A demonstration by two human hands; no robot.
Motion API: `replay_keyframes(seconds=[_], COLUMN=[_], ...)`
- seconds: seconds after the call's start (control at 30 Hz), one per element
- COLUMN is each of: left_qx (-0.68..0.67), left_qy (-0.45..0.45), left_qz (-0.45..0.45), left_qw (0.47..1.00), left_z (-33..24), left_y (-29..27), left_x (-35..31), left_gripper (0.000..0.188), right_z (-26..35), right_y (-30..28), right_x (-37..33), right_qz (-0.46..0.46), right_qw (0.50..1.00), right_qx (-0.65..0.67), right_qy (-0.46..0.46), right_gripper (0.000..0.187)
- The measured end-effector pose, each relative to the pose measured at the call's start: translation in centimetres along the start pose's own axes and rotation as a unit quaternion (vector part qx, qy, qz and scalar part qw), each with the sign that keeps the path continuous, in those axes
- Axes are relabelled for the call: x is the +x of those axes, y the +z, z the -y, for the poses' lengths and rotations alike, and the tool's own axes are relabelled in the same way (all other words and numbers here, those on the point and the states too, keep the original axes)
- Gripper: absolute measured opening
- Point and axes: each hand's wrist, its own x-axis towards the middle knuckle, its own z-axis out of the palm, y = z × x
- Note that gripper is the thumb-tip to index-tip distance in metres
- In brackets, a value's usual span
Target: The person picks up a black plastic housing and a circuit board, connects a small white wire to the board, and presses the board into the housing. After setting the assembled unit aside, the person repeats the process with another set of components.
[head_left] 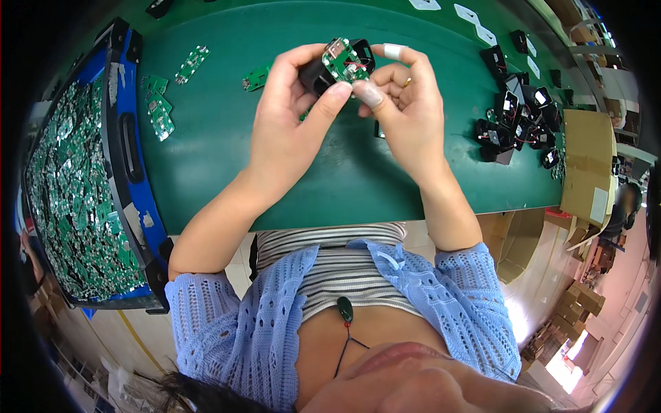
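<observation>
Above the green table, a black plastic housing (pixel 316 76) is tilted in my left hand (pixel 295 109), whose fingers wrap round its left side. A green circuit board (pixel 338 63) with red wires lies at the housing's open face; how far it is seated I cannot tell. My left thumb presses near the board's lower edge. My right hand (pixel 411 103) closes on the board and housing from the right, its thumb at the board's lower corner and its index finger by the housing's far side. White tape wraps that index finger. Beneath the hands, a small dark part (pixel 379 129) is partly hidden.
Loose circuit boards (pixel 160 115) lie at the left, another (pixel 192 65) farther back and one (pixel 255 79) beside my left hand. A blue-edged bin (pixel 129 158) full of boards stands far left. Black housings (pixel 518 124) are heaped at the right, near a cardboard box (pixel 585 162).
</observation>
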Motion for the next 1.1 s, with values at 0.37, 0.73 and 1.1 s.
replay_keyframes(seconds=[0.37,0.73,1.1], left_qx=[-0.032,-0.156,-0.136], left_qy=[-0.277,-0.29,-0.255], left_qz=[0.094,0.005,-0.012], left_qw=[0.956,0.944,0.957], left_z=[-1.8,-1.5,-1.5], left_y=[-2.7,-1.9,-0.7], left_x=[1.3,1.1,-0.2], left_gripper=[0.036,0.03,0.024], right_z=[0.1,-0.2,-0.9], right_y=[-2.3,0.0,-0.2], right_x=[0.3,-0.8,0.3], right_qz=[0.07,0.0,-0.039], right_qw=[0.969,0.88,0.823], right_qx=[0.225,-0.294,-0.3], right_qy=[0.069,-0.374,-0.482], right_gripper=[0.024,0.038,0.024])
